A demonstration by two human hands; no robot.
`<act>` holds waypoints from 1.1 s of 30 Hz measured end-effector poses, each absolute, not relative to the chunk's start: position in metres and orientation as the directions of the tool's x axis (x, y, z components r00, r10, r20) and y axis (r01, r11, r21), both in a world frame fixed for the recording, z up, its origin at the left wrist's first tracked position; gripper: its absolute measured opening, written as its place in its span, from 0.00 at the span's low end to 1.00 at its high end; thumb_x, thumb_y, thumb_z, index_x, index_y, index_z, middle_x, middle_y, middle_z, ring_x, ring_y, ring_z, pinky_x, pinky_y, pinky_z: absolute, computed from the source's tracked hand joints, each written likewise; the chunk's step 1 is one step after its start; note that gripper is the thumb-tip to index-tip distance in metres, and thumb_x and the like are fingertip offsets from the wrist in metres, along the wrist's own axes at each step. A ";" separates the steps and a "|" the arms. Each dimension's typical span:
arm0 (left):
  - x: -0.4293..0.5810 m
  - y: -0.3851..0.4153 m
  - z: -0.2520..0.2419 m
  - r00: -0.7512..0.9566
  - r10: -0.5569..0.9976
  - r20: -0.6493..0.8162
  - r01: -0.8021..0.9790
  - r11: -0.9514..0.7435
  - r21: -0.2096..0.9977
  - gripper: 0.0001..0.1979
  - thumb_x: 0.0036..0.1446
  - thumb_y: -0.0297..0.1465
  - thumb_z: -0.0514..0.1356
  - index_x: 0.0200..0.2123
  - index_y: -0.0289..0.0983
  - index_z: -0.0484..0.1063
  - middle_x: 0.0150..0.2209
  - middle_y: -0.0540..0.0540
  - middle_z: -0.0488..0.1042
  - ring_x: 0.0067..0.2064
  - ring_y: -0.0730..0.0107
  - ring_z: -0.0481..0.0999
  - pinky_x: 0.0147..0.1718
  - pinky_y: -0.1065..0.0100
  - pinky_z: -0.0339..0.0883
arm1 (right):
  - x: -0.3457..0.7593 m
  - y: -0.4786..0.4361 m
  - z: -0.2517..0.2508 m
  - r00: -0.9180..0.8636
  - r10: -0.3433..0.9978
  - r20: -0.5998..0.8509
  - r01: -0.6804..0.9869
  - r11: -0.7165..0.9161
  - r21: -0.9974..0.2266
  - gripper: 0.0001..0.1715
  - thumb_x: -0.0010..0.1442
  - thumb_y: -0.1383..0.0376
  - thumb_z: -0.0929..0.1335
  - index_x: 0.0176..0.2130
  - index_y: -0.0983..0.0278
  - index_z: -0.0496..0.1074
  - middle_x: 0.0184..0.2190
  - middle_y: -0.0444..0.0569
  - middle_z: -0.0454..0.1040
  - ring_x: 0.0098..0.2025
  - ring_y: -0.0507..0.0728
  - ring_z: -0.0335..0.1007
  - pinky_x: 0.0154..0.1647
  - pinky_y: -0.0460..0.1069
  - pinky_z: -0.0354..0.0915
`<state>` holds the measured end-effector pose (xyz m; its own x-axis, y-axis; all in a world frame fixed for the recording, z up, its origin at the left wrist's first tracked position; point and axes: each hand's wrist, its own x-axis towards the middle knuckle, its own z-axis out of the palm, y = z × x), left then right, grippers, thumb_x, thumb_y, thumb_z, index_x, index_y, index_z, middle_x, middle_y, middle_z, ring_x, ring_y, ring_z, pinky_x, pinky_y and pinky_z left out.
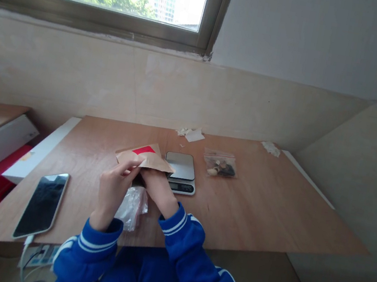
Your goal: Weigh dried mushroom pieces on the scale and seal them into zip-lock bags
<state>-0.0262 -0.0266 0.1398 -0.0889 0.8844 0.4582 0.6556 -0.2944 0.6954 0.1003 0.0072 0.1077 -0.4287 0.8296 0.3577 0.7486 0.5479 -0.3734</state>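
Observation:
A brown kraft paper envelope (145,157) with a red patch is held up over the plywood table, next to a digital kitchen scale (181,173). My left hand (113,191) grips its left corner between fingers and thumb. My right hand (157,190) lies against its lower edge, with the fingers hidden behind the paper. A crumpled clear plastic bag (132,208) lies on the table just below my hands. A dark shape shows under the envelope, too shadowed to identify.
A small zip bag of dark and pale pieces (220,164) lies right of the scale. Paper scraps (191,135) sit at the table's back edge. A smartphone (41,205) with a cable lies at the front left. A wall and window stand behind the plywood table (264,208).

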 end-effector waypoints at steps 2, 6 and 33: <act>-0.027 -0.026 0.140 -0.073 0.891 0.448 0.662 -0.293 0.690 0.11 0.57 0.40 0.59 0.37 0.44 0.79 0.26 0.51 0.79 0.27 0.69 0.77 0.28 0.73 0.65 | 0.107 -0.008 0.117 -0.465 0.835 0.295 0.769 0.546 -0.333 0.20 0.66 0.74 0.60 0.55 0.68 0.67 0.54 0.59 0.71 0.56 0.64 0.68 0.60 0.59 0.61; -0.025 -0.027 0.137 -0.032 0.900 0.434 0.654 -0.309 0.691 0.10 0.58 0.39 0.59 0.38 0.43 0.80 0.28 0.51 0.80 0.26 0.72 0.77 0.28 0.74 0.66 | 0.111 -0.025 0.119 -0.422 0.884 0.201 0.828 0.466 -0.311 0.24 0.65 0.76 0.59 0.59 0.71 0.63 0.58 0.62 0.67 0.60 0.66 0.63 0.61 0.61 0.60; -0.023 0.001 0.148 -0.186 0.872 0.453 0.593 -0.268 0.759 0.09 0.54 0.38 0.62 0.37 0.44 0.81 0.34 0.51 0.81 0.27 0.74 0.74 0.28 0.72 0.65 | 0.168 -0.054 0.091 0.591 0.701 0.399 -0.007 0.499 -0.866 0.05 0.58 0.65 0.68 0.37 0.61 0.69 0.38 0.48 0.75 0.46 0.57 0.73 0.52 0.56 0.67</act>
<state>-0.0226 0.0012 0.1483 -0.1858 0.8718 0.4533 0.5930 -0.2684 0.7591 0.1677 -0.0540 0.0909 0.5912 0.7008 0.3993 -0.0069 0.4995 -0.8663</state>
